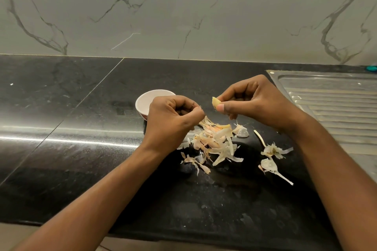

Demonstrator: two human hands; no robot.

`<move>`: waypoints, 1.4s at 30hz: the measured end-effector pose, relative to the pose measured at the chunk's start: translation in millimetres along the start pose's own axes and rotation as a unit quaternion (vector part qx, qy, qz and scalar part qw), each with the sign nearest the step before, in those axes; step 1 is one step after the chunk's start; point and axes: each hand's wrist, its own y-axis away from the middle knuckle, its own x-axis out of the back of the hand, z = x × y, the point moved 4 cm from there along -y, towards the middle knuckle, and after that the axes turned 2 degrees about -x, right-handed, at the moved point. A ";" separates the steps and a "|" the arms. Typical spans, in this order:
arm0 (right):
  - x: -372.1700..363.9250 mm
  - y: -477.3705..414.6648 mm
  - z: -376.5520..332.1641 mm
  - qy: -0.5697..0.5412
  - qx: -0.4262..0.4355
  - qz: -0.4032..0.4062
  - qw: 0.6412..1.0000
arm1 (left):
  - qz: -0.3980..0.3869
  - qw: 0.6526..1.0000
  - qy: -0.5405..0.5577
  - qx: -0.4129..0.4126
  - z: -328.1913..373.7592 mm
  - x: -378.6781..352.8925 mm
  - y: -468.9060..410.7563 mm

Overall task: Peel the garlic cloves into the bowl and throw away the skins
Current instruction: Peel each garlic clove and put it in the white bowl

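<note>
My right hand (254, 100) pinches a pale yellow garlic clove (215, 102) between thumb and fingers, held above the counter. My left hand (173, 115) is curled, its fingertips pinched together near a thin bit of skin just left of the clove; what it holds is too small to tell. A small white bowl (145, 101) stands behind my left hand, partly hidden by it. A heap of garlic skins (214, 142) lies on the black counter below both hands.
More skins and stem pieces (272, 157) lie to the right of the heap. A steel sink drainboard (334, 104) fills the right side. A marble-patterned wall (183, 10) backs the black counter (61, 108). The counter's front edge runs along the bottom.
</note>
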 end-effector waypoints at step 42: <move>-6.8 -0.8 4.5 -0.022 -0.028 -0.037 0.999 | -0.005 0.999 0.032 -0.032 3.1 1.1 0.8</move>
